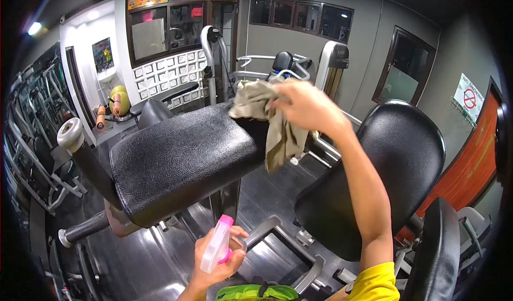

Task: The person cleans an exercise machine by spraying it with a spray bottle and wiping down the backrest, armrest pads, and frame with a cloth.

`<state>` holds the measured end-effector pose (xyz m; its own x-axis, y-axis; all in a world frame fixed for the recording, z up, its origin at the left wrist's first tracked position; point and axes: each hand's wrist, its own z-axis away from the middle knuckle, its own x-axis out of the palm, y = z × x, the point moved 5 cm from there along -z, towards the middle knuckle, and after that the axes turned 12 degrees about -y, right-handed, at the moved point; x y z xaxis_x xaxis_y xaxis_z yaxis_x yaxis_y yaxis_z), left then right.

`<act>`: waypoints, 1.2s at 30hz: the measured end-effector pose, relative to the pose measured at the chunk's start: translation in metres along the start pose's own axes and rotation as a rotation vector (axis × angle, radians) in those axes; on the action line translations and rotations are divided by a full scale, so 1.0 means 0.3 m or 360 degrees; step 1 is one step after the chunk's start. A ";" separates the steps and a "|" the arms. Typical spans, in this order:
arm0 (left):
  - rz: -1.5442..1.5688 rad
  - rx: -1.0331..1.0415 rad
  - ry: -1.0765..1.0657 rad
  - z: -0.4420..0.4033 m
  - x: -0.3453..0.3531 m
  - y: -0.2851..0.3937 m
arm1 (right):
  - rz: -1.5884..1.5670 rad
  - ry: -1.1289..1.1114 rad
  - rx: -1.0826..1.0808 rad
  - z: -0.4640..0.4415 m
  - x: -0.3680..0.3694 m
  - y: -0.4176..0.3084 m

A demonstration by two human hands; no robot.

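A greyish-green cloth (280, 132) hangs bunched from my right hand (307, 106), whose fingers are closed on it. The cloth lies over the far right end of a black padded bench (187, 156), and its lower part drapes past the pad's edge. Below the bench, near the bottom middle, my left hand (211, 258) is wrapped round a spray bottle (218, 247) with a clear body and pink parts. The bottle is tilted and apart from the pad. Wet-looking shine shows on the pad's surface.
A black padded backrest (398, 151) stands to the right, with another dark pad (435, 253) nearer. A bar with a pale end cap (69, 135) rises at the bench's left. Metal frame tubes (291, 247) run low in front. Gym machines (334, 60) stand behind.
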<state>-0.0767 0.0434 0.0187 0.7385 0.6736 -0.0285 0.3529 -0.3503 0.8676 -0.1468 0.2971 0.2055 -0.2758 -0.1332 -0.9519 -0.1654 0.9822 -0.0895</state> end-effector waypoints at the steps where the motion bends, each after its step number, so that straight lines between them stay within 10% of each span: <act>1: 0.0006 0.0063 -0.0035 -0.015 0.001 0.012 | -0.0014 0.0133 0.0040 0.015 -0.049 0.005; 10: -0.0012 -0.0031 -0.0136 -0.149 0.027 0.046 | 0.0227 0.1148 0.0315 0.272 -0.393 0.194; 36: 0.0178 -0.0012 -0.0127 -0.448 0.132 0.015 | -0.0308 0.1435 0.0100 0.412 -0.367 0.278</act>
<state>-0.1229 0.1560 0.0883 0.8165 0.5766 0.0291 0.2619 -0.4148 0.8714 -0.0132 0.4102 0.2667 -0.8859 -0.3230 -0.3330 -0.2410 0.9338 -0.2644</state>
